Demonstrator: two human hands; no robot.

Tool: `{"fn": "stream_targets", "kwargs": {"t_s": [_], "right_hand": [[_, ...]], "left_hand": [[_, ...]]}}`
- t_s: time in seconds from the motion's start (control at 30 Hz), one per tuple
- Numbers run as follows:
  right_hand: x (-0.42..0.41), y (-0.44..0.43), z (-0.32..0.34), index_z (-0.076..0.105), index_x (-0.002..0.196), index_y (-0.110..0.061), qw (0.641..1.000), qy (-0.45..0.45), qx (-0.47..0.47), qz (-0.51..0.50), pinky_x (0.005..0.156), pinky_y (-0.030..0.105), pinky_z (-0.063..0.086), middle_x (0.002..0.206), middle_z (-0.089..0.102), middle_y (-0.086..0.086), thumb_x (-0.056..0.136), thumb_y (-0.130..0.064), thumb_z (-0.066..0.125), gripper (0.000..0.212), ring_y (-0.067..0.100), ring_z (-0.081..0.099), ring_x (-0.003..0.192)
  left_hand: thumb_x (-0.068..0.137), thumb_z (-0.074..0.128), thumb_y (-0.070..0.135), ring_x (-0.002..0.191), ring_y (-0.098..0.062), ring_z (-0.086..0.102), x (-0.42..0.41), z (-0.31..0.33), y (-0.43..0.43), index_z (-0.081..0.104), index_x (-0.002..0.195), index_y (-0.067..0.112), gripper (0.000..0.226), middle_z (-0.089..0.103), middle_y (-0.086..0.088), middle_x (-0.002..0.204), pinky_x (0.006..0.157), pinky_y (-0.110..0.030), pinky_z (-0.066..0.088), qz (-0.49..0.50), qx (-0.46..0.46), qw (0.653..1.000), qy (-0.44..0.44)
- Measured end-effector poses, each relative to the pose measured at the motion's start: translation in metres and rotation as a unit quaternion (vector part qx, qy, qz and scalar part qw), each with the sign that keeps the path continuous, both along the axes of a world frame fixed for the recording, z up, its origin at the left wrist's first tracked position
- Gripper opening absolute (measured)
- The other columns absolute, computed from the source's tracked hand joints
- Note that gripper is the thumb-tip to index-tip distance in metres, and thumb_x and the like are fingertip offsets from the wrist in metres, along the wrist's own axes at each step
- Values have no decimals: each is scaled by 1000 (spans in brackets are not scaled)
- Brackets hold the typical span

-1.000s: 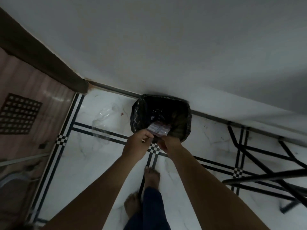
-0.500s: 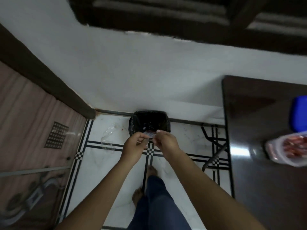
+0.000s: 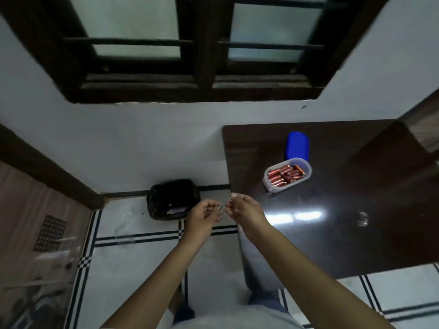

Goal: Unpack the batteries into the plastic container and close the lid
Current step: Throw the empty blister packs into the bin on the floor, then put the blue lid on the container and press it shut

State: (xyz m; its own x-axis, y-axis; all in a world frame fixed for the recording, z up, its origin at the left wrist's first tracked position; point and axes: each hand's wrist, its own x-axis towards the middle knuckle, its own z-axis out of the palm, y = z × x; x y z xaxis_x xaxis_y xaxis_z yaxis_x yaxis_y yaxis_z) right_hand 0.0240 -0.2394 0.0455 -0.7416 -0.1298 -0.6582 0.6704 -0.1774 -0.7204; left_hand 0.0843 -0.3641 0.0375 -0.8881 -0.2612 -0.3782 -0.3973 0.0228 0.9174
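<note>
The clear plastic container [image 3: 270,184] stands open on the dark table [image 3: 332,233], with several red batteries [image 3: 285,175] inside. Its blue lid [image 3: 297,146] lies just behind it. My left hand [image 3: 204,218] hovers over the floor left of the table and pinches a small greyish scrap [image 3: 219,207] at its fingertips. My right hand [image 3: 245,210] hangs over the table's left edge, close to the left hand. Its fingers are loosely curled, the thumb is raised, and nothing shows in it.
A black-lined bin [image 3: 172,198] stands on the floor against the wall, with a piece of packaging [image 3: 177,211] inside. A small clear object [image 3: 363,219] lies on the table's right part. A dark window frame [image 3: 204,91] is above, and a door sits at the left.
The packaging left my hands and now lies in the bin. My hands have drawn back from the bin, and my view has swung up and right onto the table.
</note>
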Motion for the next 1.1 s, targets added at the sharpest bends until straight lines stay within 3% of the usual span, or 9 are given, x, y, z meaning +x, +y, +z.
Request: {"fn": "stream_targets", "kwargs": {"t_s": [0.17, 0.3, 0.4, 0.53, 0.67, 0.8, 0.97, 1.1], "right_hand": [[-26, 100, -12, 62, 93, -8, 1000, -7, 18, -7, 59, 22, 51, 76, 63, 11, 97, -11, 59, 5, 15, 58, 59], [-59, 192, -19, 66, 97, -8, 998, -26, 49, 27, 67, 29, 54, 74, 67, 8, 96, -16, 61, 10, 17, 61, 64], [-90, 257, -26, 67, 99, -8, 996, -30, 72, 31, 75, 32, 56, 77, 68, 8, 96, -17, 62, 11, 19, 62, 70], [-125, 304, -35, 60, 86, -8, 995, -26, 92, -3, 58, 23, 53, 71, 62, 9, 96, -11, 60, 10, 15, 56, 56], [-167, 324, -49, 59, 84, -8, 992, -37, 117, 4, 52, 19, 54, 69, 60, 8, 95, -9, 61, 11, 14, 55, 53], [-211, 310, -66, 60, 81, -9, 988, -25, 151, 30, 52, 20, 53, 67, 62, 8, 93, -12, 65, 13, 14, 58, 53], [-257, 280, -81, 63, 77, -15, 963, 12, 250, 102, 81, 41, 60, 74, 68, 6, 88, -25, 70, 16, 21, 65, 70], [-291, 256, -77, 67, 89, -13, 918, 42, 354, 173, 84, 34, 53, 98, 73, 11, 88, -34, 69, 20, 29, 68, 96]], "left_hand": [[94, 56, 2, 66, -12, 63, -39, -1, 94, 65, 92, 15, 16, 69, -7, 85, 56, -11, 48, -13, -1, 1000, -18], [95, 58, 12, 64, -15, 60, -76, -13, 173, 62, 103, 6, 11, 67, -12, 88, 47, -9, 44, 62, -12, 997, -51], [96, 58, 29, 64, -17, 60, -107, -27, 219, 51, 115, 13, 27, 66, -11, 95, 51, -23, 46, 117, -11, 987, -114], [92, 56, 47, 68, -21, 62, -140, -41, 234, 35, 131, 18, 53, 62, -9, 105, 56, -26, 45, 177, 6, 967, -180], [92, 54, 50, 69, -23, 65, -164, -46, 231, 12, 148, 23, 76, 61, -11, 114, 57, -28, 49, 217, -13, 952, -216], [94, 50, 46, 67, -24, 67, -178, -51, 227, 17, 147, 28, 65, 65, -13, 111, 59, -31, 50, 209, -50, 949, -231], [96, 41, 25, 61, -26, 64, -185, -55, 226, 35, 134, 30, 39, 67, -15, 95, 53, -28, 47, 197, -86, 949, -230], [93, 41, 16, 50, -23, 57, -184, -55, 224, 41, 128, 28, 37, 65, -16, 78, 44, -24, 42, 193, -94, 950, -229]]}}
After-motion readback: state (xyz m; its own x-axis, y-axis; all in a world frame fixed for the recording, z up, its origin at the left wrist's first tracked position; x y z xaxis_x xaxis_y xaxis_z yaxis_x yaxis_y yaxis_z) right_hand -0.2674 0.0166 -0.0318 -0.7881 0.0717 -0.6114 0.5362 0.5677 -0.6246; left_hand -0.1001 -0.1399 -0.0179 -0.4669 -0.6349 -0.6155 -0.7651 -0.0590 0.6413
